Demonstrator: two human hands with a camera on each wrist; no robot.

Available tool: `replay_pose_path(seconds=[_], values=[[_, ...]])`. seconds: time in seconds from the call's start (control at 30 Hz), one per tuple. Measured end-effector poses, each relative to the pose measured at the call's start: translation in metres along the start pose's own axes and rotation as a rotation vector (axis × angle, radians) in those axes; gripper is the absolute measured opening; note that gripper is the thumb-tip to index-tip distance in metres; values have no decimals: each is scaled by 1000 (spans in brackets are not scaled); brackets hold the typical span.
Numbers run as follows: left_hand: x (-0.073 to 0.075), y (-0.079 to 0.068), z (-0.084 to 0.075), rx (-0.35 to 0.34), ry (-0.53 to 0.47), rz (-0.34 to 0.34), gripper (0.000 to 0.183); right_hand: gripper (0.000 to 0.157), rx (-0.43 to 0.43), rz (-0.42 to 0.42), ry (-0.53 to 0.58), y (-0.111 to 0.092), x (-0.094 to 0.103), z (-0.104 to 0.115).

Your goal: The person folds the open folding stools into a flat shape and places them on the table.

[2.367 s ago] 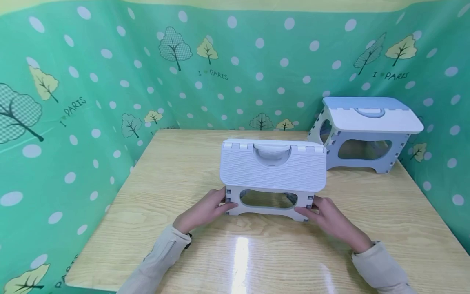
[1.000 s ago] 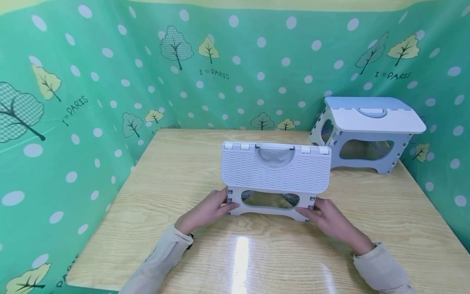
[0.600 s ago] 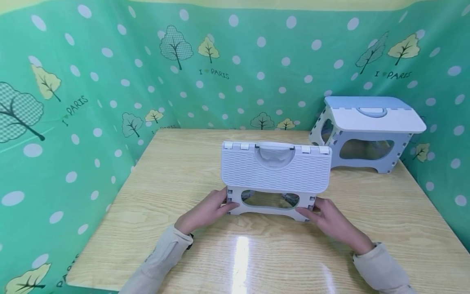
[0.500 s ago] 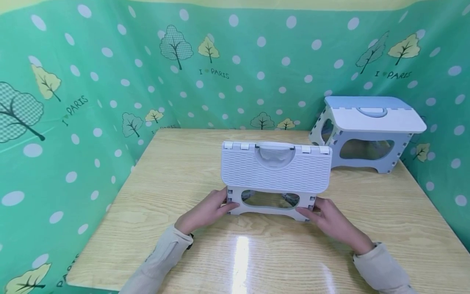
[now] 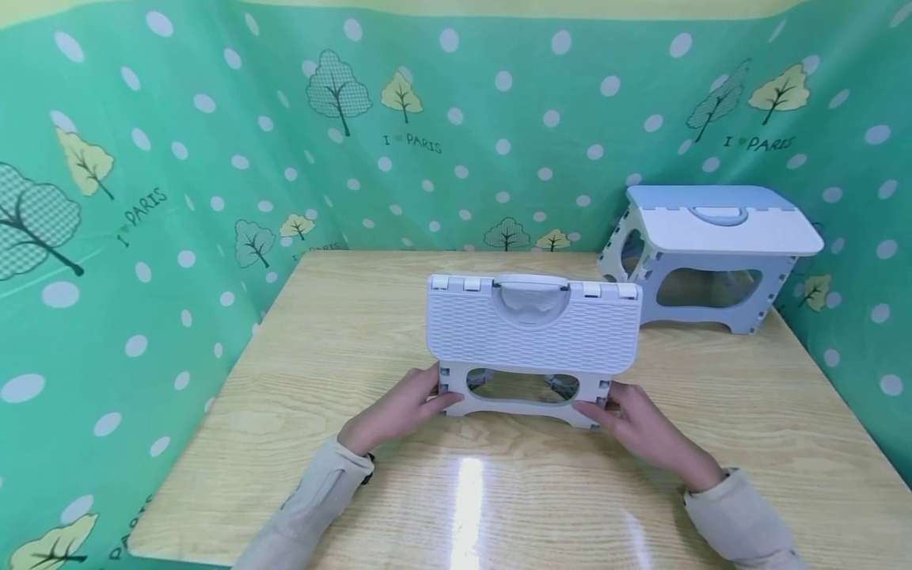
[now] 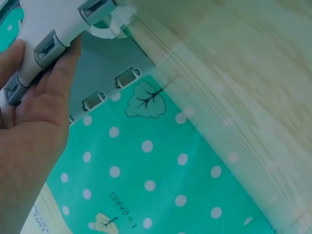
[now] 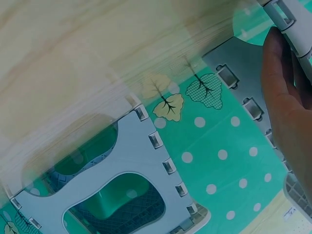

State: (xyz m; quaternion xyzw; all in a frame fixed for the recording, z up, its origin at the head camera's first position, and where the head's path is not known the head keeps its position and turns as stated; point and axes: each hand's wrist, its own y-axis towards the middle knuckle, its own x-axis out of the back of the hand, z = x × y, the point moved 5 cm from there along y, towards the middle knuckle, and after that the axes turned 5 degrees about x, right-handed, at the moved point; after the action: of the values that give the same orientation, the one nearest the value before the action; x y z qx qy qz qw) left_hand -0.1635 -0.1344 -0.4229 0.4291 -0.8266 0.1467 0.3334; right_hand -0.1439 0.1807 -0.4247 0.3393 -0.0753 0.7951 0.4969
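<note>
Cloth (image 5: 442, 190), green with pale dots and printed trees, hangs behind the table (image 5: 342, 340) and along its left and right. The table has pale wood grain and a bright reflection near the front. Well forward of the back edge, around the middle, is the white stool (image 5: 534, 340); the textured front part of its top slopes down toward the near side. The blue stool (image 5: 727, 237) stands at the far right corner, its top blue behind and white in front, its lower left partly covered by the white stool in the head view. Beige sleeves (image 5: 313, 491) cover both forearms. The left hand (image 5: 399, 404) grips the white stool's left leg edge, thumb on the front face; the right hand (image 5: 634, 412) grips the right edge likewise. The wrist views are hazy, so how far each grip reaches behind is hard to judge. A handle (image 5: 533, 282) lies along the white stool's top edge, and a dark band (image 5: 369, 469) shows at the left wrist.
</note>
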Motion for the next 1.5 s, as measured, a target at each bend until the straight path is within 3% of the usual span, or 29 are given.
replay_pose_path(seconds=[0.37, 0.87, 1.2, 1.5], values=[[0, 1, -1, -12, 0, 6, 49, 33, -24, 3, -11, -1, 1, 0], [0, 1, 0, -9, 4, 4, 48, 24, -21, 1, -19, -2, 0, 0], [0, 0, 1, -4, -10, 8, 48, 34, -33, 18, -10, 0, 0, 2], [0, 0, 0, 3, -9, 6, 46, 31, -6, 9, -17, 0, 1, 3]])
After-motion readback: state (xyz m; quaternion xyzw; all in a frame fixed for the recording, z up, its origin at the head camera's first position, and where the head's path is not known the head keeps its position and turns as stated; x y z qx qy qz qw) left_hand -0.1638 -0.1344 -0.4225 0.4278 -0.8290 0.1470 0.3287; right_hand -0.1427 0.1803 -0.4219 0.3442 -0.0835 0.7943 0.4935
